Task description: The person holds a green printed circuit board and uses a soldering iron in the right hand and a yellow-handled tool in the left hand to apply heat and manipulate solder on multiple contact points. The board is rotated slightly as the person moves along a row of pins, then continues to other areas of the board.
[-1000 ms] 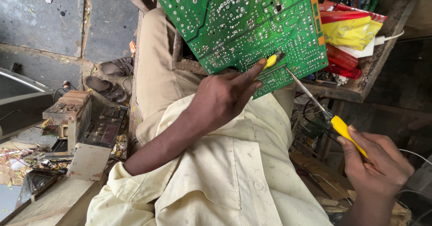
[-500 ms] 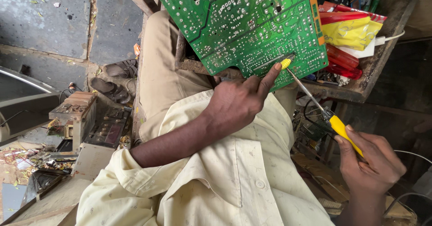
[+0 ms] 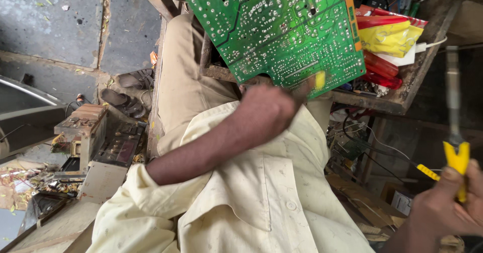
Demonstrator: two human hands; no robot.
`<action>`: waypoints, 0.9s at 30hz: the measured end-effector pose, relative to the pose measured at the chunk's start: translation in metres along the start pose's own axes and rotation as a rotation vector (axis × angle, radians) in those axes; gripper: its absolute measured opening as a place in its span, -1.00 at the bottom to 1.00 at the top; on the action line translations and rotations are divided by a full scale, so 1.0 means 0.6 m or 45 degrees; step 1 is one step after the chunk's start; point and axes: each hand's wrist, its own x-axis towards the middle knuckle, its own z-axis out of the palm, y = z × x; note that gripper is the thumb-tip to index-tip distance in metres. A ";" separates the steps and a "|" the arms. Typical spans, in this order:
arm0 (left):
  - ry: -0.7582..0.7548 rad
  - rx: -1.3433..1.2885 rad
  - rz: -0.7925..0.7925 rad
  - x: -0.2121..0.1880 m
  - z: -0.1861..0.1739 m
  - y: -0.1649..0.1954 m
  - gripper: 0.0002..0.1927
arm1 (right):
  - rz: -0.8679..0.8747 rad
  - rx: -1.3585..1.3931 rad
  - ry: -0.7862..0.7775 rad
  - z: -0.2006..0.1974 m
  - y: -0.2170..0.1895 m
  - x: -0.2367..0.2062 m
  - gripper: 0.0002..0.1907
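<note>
A large green circuit board (image 3: pixel 282 26), solder side up, is propped over my lap at the top centre. My left hand (image 3: pixel 266 114), blurred by motion, is at the board's lower edge with a small yellow piece (image 3: pixel 320 80) pinched at its fingertips against the board. At the lower right, away from the board, my right hand (image 3: pixel 448 207) grips a yellow-handled tool (image 3: pixel 457 157). Its thin metal shaft (image 3: pixel 453 97) points up.
A wooden tray (image 3: pixel 402 99) behind the board holds red and yellow packets (image 3: pixel 390 36) and wires. Old electronic chassis (image 3: pixel 100 137) stand at the left, with sandals (image 3: pixel 126 87) on the stone floor. Loose cables (image 3: pixel 362 142) hang beside my right side.
My right hand has drawn the tool away from the board to the right, and its shaft now stands upright. My left hand slid along the board's lower edge.
</note>
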 end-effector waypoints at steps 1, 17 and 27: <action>-0.146 -0.078 0.069 0.000 0.004 0.002 -0.53 | -0.015 -0.071 -0.054 0.000 -0.009 0.006 -0.76; 0.330 -0.562 -0.196 -0.053 -0.054 -0.053 -0.58 | 0.022 0.009 -0.379 0.058 -0.141 0.032 -0.78; 0.362 -0.605 -0.205 -0.056 -0.049 -0.056 -0.57 | 0.035 0.029 -0.396 0.064 -0.143 0.034 -0.76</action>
